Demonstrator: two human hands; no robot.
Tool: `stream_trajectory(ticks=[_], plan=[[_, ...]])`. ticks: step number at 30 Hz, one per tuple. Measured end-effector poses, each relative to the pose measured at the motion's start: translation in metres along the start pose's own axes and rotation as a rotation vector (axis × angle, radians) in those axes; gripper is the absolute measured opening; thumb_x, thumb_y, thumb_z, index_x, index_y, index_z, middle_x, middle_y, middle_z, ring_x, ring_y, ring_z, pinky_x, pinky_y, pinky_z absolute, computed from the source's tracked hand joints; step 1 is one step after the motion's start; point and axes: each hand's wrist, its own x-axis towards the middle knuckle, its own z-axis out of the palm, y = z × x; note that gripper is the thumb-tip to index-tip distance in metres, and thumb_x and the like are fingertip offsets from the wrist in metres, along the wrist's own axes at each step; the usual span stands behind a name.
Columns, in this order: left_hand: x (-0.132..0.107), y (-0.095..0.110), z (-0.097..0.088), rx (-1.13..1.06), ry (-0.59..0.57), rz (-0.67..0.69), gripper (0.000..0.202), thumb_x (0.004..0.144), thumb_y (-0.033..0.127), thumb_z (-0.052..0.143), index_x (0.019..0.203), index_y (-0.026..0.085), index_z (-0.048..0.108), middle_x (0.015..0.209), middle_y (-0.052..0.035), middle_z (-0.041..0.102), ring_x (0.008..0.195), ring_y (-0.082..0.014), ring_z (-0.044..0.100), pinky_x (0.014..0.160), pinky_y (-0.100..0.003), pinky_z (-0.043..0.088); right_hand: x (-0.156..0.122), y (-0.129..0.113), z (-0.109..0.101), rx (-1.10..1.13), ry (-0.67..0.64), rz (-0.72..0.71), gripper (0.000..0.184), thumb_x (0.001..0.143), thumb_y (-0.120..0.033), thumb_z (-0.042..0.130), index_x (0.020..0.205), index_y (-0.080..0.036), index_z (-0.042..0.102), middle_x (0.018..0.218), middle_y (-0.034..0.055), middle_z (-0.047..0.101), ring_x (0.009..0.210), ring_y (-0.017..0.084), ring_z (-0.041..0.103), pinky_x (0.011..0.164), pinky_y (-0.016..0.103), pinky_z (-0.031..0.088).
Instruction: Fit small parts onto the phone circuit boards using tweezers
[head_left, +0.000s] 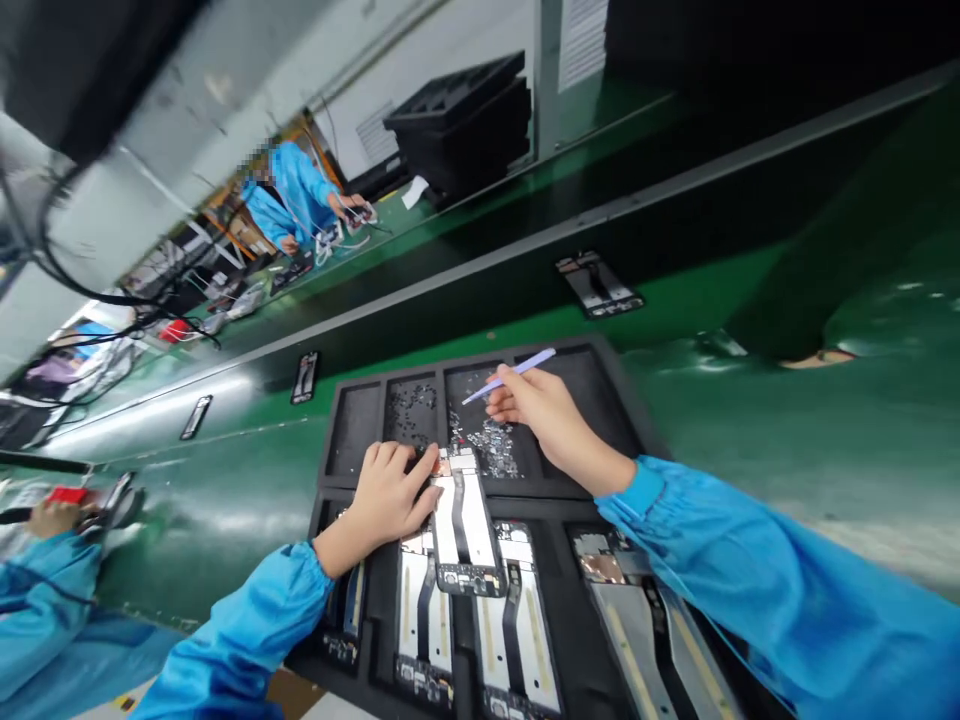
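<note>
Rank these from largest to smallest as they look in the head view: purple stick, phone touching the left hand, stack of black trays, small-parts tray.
1. Small-parts tray
2. Stack of black trays
3. Phone
4. Purple stick
The stack stands farther off, so its true size is unsure.

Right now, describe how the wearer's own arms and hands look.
The left hand and right hand are bare, with no gloves. The left sleeve and right sleeve are bright blue, loose and wrinkled, narrowing to gathered cuffs at the wrists. No markings show on them.
</note>
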Motion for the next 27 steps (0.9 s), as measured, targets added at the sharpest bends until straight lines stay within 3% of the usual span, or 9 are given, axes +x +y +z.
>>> stream_trajectory(ticks=[7,16,20,22,25,27], plan=[[-0.010,0.014,-0.001,0.033,-0.035,-0.119,0.041,0.103,0.040,0.062,0.137,0.018,0.056,0.120,-0.0081,0.064,0.107,-0.0240,0.064,0.096,-0.046,0.054,0.001,0.002,-0.003,0.067,-0.055,0.060,0.022,0.104,-0.028,0.063,0.088,-0.012,0.065,0.066,-0.0033,0.064,0.055,0.010,0.064,0.054,0.021,0.055],[0.000,0.023,-0.018,-0.043,-0.129,-0.220,0.041,0.101,0.041,0.065,0.135,0.019,0.059,0.127,-0.0090,0.062,0.115,-0.0264,0.062,0.102,-0.051,0.052,0.006,0.010,-0.007,0.112,-0.087,0.119,0.021,0.103,-0.032,0.065,0.095,-0.013,0.066,0.078,-0.0019,0.065,0.062,0.010,0.063,0.059,0.024,0.056],[-0.005,0.061,-0.026,-0.087,-0.079,-0.447,0.042,0.106,0.035,0.052,0.145,0.018,0.052,0.130,-0.0115,0.059,0.119,-0.0273,0.058,0.104,-0.048,0.048,0.003,0.005,-0.008,0.141,-0.058,0.161,0.019,0.103,-0.029,0.064,0.092,-0.012,0.066,0.075,-0.0029,0.065,0.060,0.010,0.063,0.057,0.023,0.056],[-0.006,0.090,-0.025,-0.101,-0.058,-0.602,0.059,0.104,0.044,0.050,0.154,0.015,0.042,0.132,-0.0169,0.057,0.119,-0.0325,0.055,0.103,-0.051,0.047,0.001,0.001,-0.009,0.163,-0.053,0.177,0.019,0.103,-0.024,0.063,0.089,-0.012,0.066,0.070,-0.0027,0.064,0.058,0.010,0.064,0.056,0.022,0.056],[0.001,0.129,-0.019,-0.131,-0.069,-0.800,0.096,0.088,0.065,0.066,0.162,0.013,0.032,0.128,-0.0217,0.055,0.113,-0.0419,0.053,0.098,-0.060,0.044,0.001,-0.001,-0.010,0.201,-0.035,0.194,0.020,0.099,-0.018,0.062,0.081,-0.013,0.067,0.063,0.0003,0.065,0.053,0.011,0.065,0.052,0.019,0.057],[0.008,0.144,-0.014,-0.166,-0.083,-0.884,0.100,0.083,0.063,0.071,0.162,0.016,0.032,0.127,-0.0219,0.054,0.114,-0.0443,0.052,0.099,-0.062,0.043,0.003,0.000,-0.010,0.223,-0.018,0.206,0.019,0.095,-0.017,0.064,0.077,-0.014,0.068,0.061,0.0028,0.066,0.051,0.012,0.065,0.050,0.018,0.057]])
